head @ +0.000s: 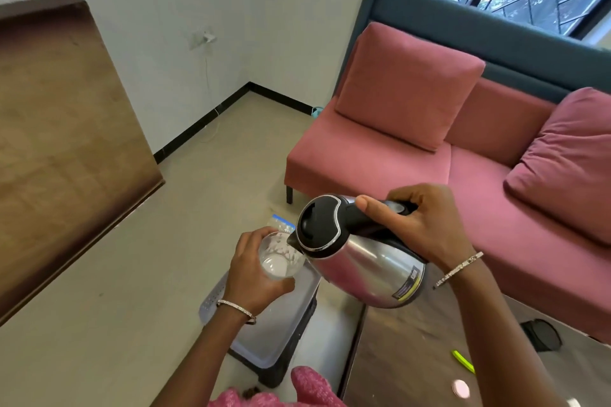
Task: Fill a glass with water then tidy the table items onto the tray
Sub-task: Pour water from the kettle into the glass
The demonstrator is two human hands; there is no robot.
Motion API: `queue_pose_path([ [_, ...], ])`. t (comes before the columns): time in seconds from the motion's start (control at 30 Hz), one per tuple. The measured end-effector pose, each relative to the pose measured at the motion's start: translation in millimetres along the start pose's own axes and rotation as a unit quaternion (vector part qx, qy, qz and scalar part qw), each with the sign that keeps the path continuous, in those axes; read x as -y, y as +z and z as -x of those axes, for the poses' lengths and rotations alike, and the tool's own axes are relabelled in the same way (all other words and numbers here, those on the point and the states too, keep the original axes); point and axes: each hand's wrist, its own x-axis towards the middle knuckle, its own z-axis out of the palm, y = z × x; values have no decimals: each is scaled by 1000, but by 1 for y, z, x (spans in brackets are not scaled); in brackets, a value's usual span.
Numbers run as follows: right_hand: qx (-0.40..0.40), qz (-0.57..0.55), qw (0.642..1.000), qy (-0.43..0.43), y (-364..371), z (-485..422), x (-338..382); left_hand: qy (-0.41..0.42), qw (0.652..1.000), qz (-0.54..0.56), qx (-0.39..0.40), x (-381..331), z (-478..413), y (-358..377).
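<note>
**A:** Head view. Holding glass (281,261) in left hand (249,271), fingers curled round its wall, raised above grey tray (274,334).

**B:** Confirmed. Gripping kettle (363,261) by the black handle with right hand (423,228), thumb laid along the top. Tilted spout-down at the glass rim, lid shut.

**A:** Looks like mid-pour. Can't read the water level.

**B:** Handling, kettle: likely heavy and sloshing, slick steel body. Stick to the handle.

**A:** Glass: thin, fragile, probably slippery once wet. Take mid-wall, not the rim. Set down upright.

**B:** Left to tidy from table (396,350): green marker (463,361), pink round item (460,387), black kettle base (542,335). All light, easy pinch grabs.
</note>
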Motion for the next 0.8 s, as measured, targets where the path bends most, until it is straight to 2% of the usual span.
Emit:
queue_pose_path([
  [0.23, 19, 43, 999, -18, -9, -3, 7, 5, 999, 38, 19, -10, -2, 6],
  [0.5, 25, 133, 990, -48, -10, -14, 10, 5, 999, 31, 18, -14, -5, -1],
  [0.8, 22, 159, 986, -53, -13, -26, 10, 2, 999, 33, 19, -20, -9, -2],
])
